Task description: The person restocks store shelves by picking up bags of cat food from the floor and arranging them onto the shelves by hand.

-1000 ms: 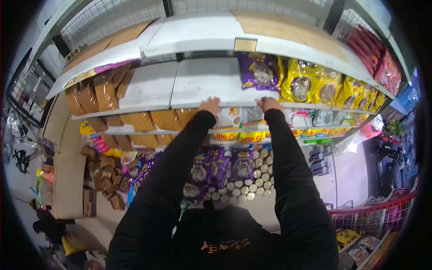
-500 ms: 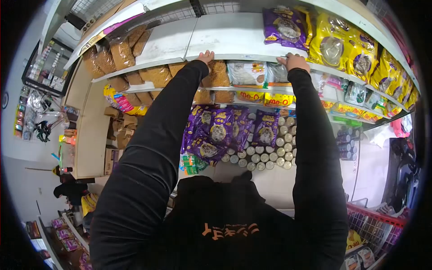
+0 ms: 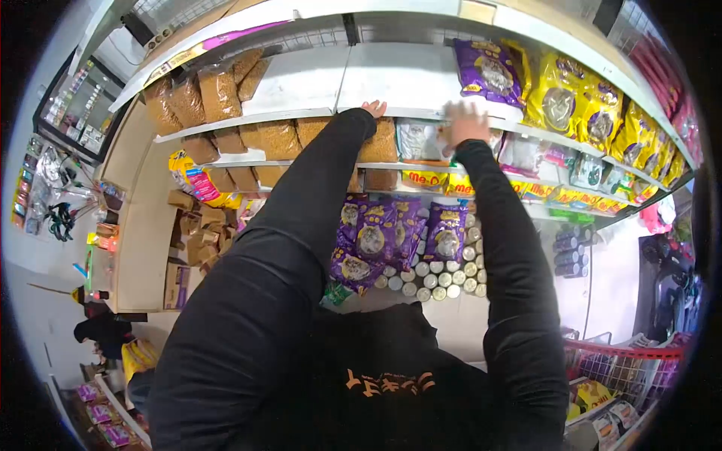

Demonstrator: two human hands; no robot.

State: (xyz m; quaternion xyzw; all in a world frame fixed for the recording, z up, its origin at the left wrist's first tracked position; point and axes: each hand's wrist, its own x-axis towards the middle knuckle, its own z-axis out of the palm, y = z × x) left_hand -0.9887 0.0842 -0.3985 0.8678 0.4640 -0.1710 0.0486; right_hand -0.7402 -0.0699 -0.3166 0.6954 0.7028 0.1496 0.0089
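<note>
My left hand [image 3: 374, 109] rests at the front edge of the white upper shelf [image 3: 398, 79], its fingers apart and holding nothing. My right hand [image 3: 465, 125] is blurred by motion just in front of the same edge, fingers stretched upward and nothing visible in them. Behind it on the shelf stands a purple pet food bag [image 3: 489, 71] with a cat picture. Clear bags of brown kibble [image 3: 219, 94] stand at the shelf's left part. Yellow pet food bags [image 3: 559, 98] line its right part. Below my right hand is a white and clear bag [image 3: 418, 140], partly covered.
Purple bags [image 3: 372, 239] and several cans [image 3: 444, 279] stand low beneath the shelves. Yellow me-O packs [image 3: 423, 179] line a lower shelf. A red-rimmed wire cart [image 3: 624, 352] is at lower right. Another person [image 3: 105, 331] is at lower left. Cardboard boxes [image 3: 177, 284] sit at left.
My right hand has lifted off the shelf edge and moved slightly down and left. My left hand stays at the edge, with fewer fingers showing. The view has shifted a little.
</note>
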